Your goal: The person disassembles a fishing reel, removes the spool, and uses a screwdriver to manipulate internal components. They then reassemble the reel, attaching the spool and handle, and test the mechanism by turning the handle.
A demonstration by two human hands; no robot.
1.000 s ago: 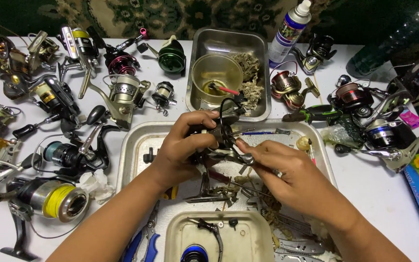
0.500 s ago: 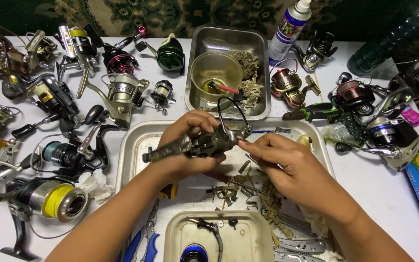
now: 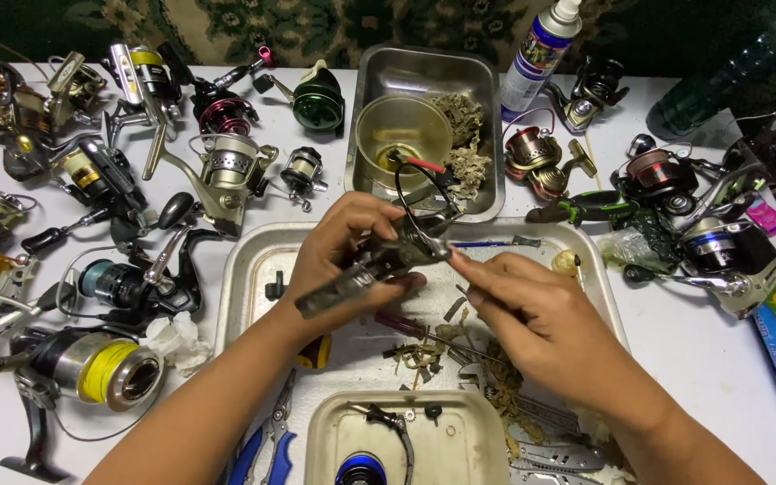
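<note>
left hand [image 3: 343, 256] wrapped round dark metal reel body [image 3: 379, 260] over dented steel tray [image 3: 253, 269] — right hand [image 3: 541, 328] fingertips pinched at its end. white table [image 3: 720, 359] w/ reels, patterned cloth behind.

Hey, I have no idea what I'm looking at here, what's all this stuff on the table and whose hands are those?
This is one view, from a camera worn on a person's head, looking down at their own two bare hands. The left hand grips a dark, partly stripped fishing reel body over a large silvery metal tray; the right hand pinches at the reel's front end. Around them, on the white table, lie many fishing reels, one with a yellow line spool, a clear plastic cup in a smaller steel tray, and a white and blue spray can.
</note>
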